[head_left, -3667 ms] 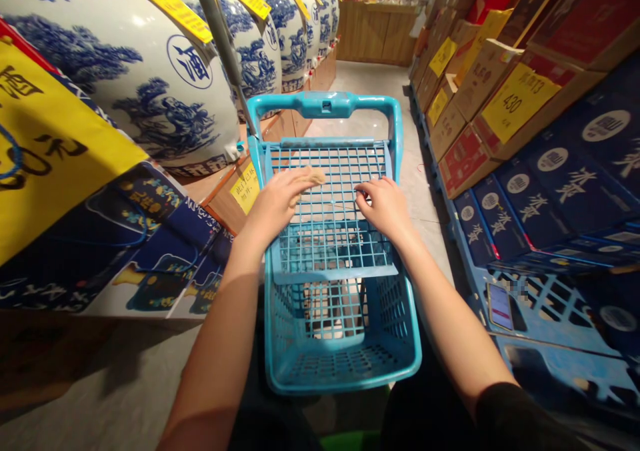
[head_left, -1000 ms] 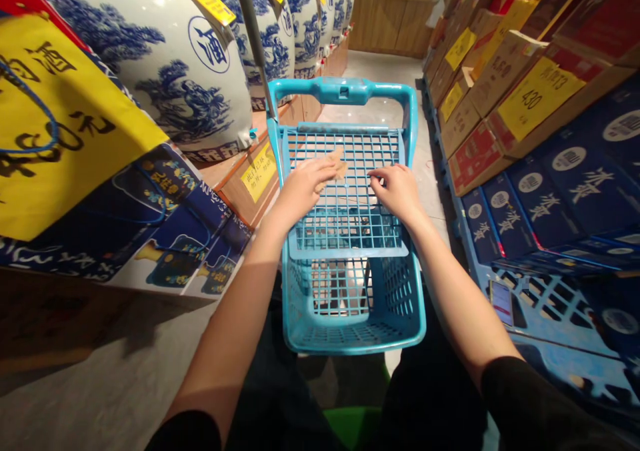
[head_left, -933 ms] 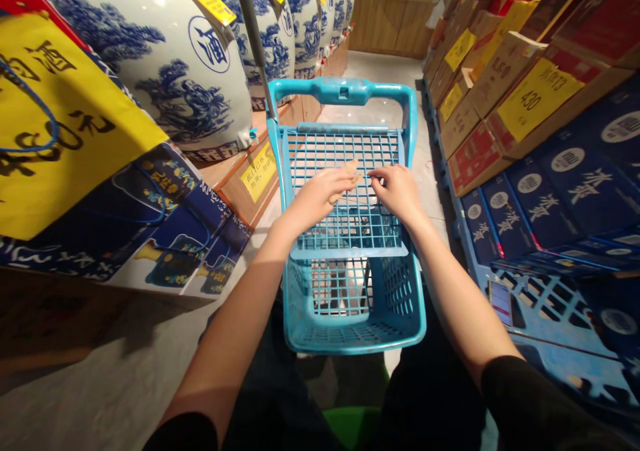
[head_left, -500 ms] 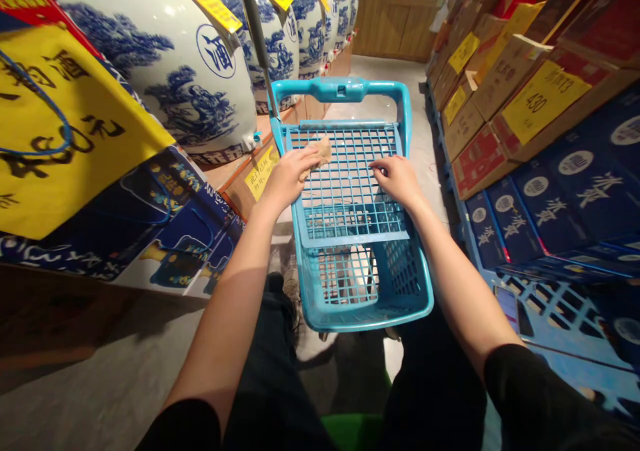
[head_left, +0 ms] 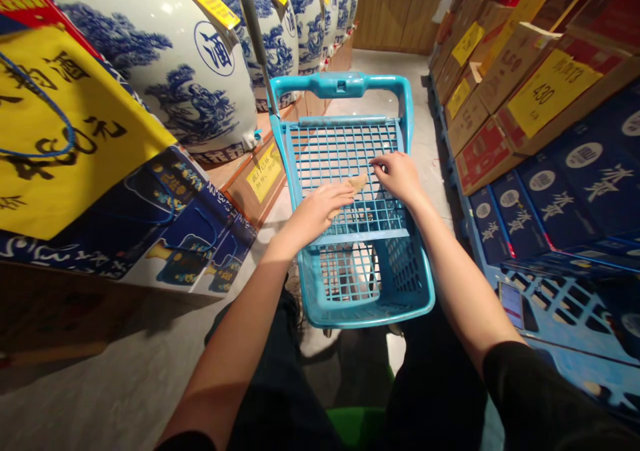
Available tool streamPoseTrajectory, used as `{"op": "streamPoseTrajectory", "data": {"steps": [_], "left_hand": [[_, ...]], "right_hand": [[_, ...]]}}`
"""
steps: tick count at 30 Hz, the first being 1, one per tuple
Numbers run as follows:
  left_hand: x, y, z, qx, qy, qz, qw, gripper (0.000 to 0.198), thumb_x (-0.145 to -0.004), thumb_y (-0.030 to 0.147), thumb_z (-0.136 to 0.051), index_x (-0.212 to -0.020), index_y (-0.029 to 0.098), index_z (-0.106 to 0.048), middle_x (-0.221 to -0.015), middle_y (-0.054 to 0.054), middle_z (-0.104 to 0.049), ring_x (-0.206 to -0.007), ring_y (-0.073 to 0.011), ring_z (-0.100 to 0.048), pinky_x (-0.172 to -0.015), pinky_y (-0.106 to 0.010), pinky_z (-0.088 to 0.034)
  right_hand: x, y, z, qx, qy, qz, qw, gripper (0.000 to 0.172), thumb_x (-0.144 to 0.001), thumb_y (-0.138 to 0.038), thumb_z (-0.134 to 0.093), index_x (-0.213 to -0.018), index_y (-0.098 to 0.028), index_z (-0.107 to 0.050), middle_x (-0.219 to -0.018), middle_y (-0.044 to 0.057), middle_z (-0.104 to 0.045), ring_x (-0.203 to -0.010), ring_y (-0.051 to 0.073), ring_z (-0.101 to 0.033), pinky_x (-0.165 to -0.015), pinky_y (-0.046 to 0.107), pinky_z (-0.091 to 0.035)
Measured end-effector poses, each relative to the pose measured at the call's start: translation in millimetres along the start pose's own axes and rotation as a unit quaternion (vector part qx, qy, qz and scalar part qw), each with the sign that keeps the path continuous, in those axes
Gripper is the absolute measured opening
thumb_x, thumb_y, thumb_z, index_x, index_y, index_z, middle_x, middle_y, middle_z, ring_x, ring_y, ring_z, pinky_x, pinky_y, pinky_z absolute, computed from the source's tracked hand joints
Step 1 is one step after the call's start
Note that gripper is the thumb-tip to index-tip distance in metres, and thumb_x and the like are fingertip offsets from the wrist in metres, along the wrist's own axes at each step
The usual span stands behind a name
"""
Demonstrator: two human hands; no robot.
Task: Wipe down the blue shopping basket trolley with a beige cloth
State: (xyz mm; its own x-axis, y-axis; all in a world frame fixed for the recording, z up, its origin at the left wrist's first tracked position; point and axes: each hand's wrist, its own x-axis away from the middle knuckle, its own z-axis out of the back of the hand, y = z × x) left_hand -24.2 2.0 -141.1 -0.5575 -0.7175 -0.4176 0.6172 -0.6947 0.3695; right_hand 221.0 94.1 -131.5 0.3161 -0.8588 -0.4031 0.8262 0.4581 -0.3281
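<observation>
A blue plastic shopping basket point(head_left: 370, 319) with a raised handle stands between my legs, its grid flap point(head_left: 345, 149) lying across the upper part. My left hand point(head_left: 320, 212) presses a beige cloth point(head_left: 358, 183) onto the flap's lower middle; the cloth sticks out past the fingertips. On the flap's right side rests my right hand point(head_left: 397, 176), fingers curled at the grid, with the thumb and fingertips close together. Whether those fingers pinch a bar of the grid cannot be made out.
Large blue-and-white jars point(head_left: 200, 71) with yellow tags line the left. In front of them is a yellow price sign point(head_left: 65, 131). Stacked cartons point(head_left: 530, 97) and blue boxes point(head_left: 555, 197) fill the right. A phone point(head_left: 512, 305) lies on a blue pallet point(head_left: 565, 351).
My left hand has slid the cloth from the flap's upper left side down and right to its lower middle. My right hand stays at about the same spot.
</observation>
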Motion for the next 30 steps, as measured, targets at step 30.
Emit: {"op": "streamPoseTrajectory", "data": {"steps": [30], "left_hand": [[-26.6, -17.0, 6.8, 0.016, 0.014, 0.017, 1.000, 0.052, -0.093, -0.001, -0.053, -0.131, 0.026, -0.076, -0.150, -0.005, -0.068, -0.144, -0.0230, -0.058, -0.125, -0.053, -0.047]], "right_hand": [[11.5, -11.4, 8.1, 0.013, -0.024, -0.003, 1.000, 0.038, -0.098, -0.019, -0.048, -0.110, -0.021, -0.083, -0.115, 0.010, -0.082, -0.113, 0.031, -0.072, -0.113, 0.053, -0.046]]}}
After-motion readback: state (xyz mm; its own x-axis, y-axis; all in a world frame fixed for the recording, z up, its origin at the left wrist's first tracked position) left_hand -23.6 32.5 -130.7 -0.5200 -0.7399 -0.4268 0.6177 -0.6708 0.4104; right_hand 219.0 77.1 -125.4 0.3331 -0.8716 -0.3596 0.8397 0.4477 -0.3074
